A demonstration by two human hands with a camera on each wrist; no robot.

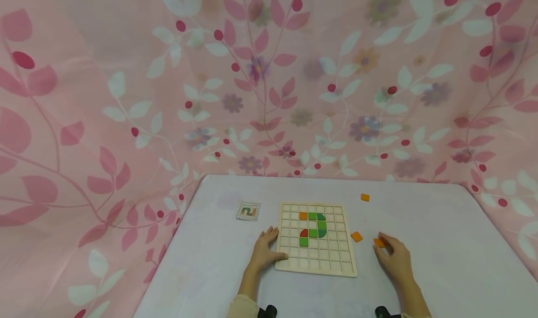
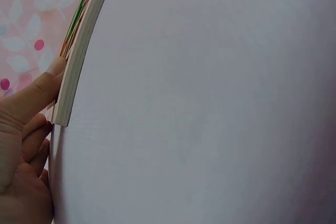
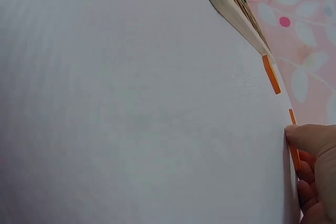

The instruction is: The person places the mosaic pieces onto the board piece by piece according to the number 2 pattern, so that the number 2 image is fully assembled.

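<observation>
A wooden grid board [image 1: 290, 264] lies on the table with several orange, green and red tiles set in its cells, forming a hooked shape. Along the board's left edge rests my left hand [image 1: 262, 252], fingers extended and thumb lying over the rim. In the left wrist view the thumb [image 2: 39, 94] touches the board's edge [image 2: 79, 61]. To the right of the board, my right hand [image 1: 397, 261] pinches an orange square tile [image 1: 379, 243] between thumb and fingers, low over the table. Between that hand and the board lies another orange square tile [image 1: 357, 236].
A third loose orange tile [image 1: 365, 197] lies farther back, right of the board. A small pattern card [image 1: 248, 211] with a printed grid and coloured shape sits left of the board. Behind the white table [image 1: 454, 243] hangs a pink floral cloth [image 1: 269, 98].
</observation>
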